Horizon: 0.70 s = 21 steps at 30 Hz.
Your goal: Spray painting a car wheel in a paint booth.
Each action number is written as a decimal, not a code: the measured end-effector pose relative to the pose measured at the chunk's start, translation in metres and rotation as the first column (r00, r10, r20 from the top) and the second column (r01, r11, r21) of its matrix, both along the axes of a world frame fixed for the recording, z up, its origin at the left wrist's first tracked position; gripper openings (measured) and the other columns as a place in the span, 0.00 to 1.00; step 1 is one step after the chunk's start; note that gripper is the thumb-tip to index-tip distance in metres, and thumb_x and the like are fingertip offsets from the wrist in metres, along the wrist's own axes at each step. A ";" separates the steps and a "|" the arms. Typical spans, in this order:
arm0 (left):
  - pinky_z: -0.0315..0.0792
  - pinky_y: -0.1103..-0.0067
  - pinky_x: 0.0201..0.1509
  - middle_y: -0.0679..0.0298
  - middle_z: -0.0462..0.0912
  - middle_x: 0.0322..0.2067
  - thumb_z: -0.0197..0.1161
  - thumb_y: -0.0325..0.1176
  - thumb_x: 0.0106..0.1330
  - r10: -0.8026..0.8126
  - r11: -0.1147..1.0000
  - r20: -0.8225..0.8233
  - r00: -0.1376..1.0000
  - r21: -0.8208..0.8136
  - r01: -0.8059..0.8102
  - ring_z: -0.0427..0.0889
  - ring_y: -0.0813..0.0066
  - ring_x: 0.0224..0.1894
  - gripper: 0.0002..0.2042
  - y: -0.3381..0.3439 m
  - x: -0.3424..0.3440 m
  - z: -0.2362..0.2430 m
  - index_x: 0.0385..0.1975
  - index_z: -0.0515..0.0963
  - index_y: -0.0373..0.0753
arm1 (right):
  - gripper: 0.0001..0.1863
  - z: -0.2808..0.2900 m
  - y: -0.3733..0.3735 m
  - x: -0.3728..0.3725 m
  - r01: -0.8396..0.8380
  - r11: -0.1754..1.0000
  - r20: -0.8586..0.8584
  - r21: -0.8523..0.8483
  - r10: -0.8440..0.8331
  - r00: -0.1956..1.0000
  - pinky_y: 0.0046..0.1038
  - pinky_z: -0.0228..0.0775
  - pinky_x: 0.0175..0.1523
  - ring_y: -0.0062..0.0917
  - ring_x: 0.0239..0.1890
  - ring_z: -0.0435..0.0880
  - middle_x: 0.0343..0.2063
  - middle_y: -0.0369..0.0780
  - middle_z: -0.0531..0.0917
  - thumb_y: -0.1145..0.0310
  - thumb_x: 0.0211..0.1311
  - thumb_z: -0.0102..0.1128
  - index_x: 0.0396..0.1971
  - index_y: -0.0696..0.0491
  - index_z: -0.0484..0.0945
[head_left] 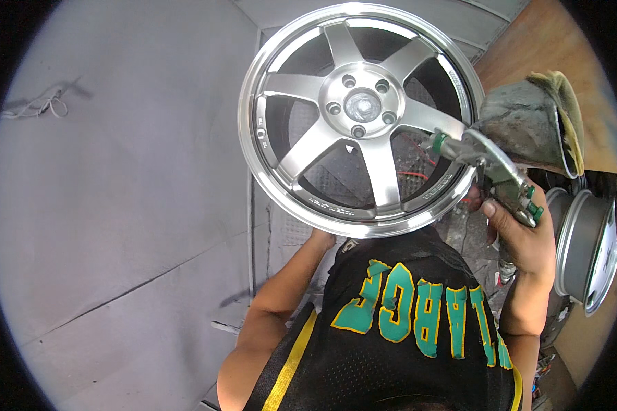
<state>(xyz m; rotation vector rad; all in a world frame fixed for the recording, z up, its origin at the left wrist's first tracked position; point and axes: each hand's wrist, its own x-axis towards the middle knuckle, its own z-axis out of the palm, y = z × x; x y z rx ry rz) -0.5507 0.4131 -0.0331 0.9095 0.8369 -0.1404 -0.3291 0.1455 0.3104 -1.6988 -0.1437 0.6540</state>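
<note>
1 silver wheel (374, 127) fills the far centre; I cannot tell the left hand's (324, 238) grip, hidden behind its near edge. At right, the right hand (526, 240) clasps a spray gun (490, 154); tilting might spill its cup (521, 123) or scratch a spoke (418, 118). Rim lettering (437, 186) is too small; the shirt (418, 383) carries green letters (457, 322).

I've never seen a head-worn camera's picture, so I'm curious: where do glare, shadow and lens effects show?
In the head view, black surrounds the rounded fisheye picture; there too, glare whitens parts of the silver wheel, a soft shadow lies near the pale cord, and the spray gun looks fairly sharp.
</note>
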 end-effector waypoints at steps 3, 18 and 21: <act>0.75 0.69 0.58 0.55 0.79 0.54 0.51 0.43 0.73 -0.012 1.000 0.000 1.000 0.007 0.012 0.79 0.63 0.55 0.22 -0.015 0.020 -0.009 0.59 0.72 0.35 | 0.23 0.006 0.005 0.007 -0.157 0.987 -0.087 0.040 0.160 0.983 0.26 0.73 0.54 0.25 0.45 0.84 0.40 0.41 0.86 0.75 0.60 0.67 0.55 0.63 0.73; 0.75 0.69 0.58 0.55 0.79 0.54 0.52 0.43 0.73 -0.082 0.996 0.001 0.997 0.030 0.082 0.78 0.63 0.55 0.22 0.047 0.006 0.008 0.59 0.72 0.35 | 0.19 -0.015 -0.005 0.014 0.072 0.997 0.121 0.006 -0.072 0.990 0.20 0.73 0.42 0.18 0.38 0.83 0.39 0.40 0.87 0.72 0.60 0.69 0.50 0.60 0.76; 0.75 0.69 0.58 0.55 0.79 0.54 0.52 0.43 0.73 -0.096 0.995 0.001 0.995 0.035 0.096 0.78 0.63 0.55 0.22 0.073 0.017 0.010 0.59 0.72 0.35 | 0.21 0.002 -0.002 0.007 0.072 0.983 -0.037 -0.168 -0.080 0.996 0.21 0.73 0.44 0.20 0.38 0.83 0.40 0.40 0.86 0.74 0.60 0.68 0.52 0.60 0.74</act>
